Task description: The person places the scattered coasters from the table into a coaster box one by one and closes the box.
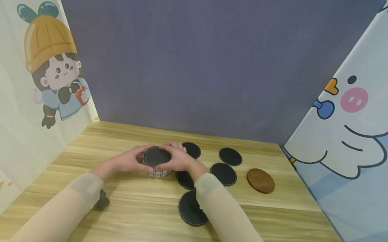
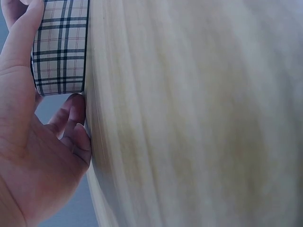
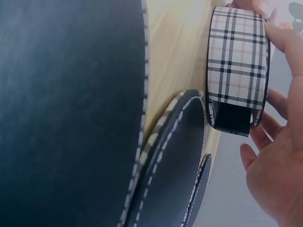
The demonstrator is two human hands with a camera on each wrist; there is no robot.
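A round plaid holder (image 1: 158, 173) stands on the wooden table (image 1: 137, 219), with a black coaster (image 1: 156, 156) lying on top of it. My left hand (image 1: 130, 161) curls round its left side and my right hand (image 1: 176, 160) round its right side, fingertips at the coaster's rim. In the left wrist view my left hand (image 2: 33, 156) has its thumb along the plaid holder (image 2: 61, 47). The right wrist view has my right hand (image 3: 279, 161) cupping the plaid holder (image 3: 236, 61), beside overlapping black coasters (image 3: 175, 156).
Several black coasters lie loose to the right of the holder, such as one (image 1: 230, 156) at the back and one (image 1: 191, 209) under my right forearm. A brown coaster (image 1: 260, 180) lies furthest right. Cartoon-printed curtains wall in both sides.
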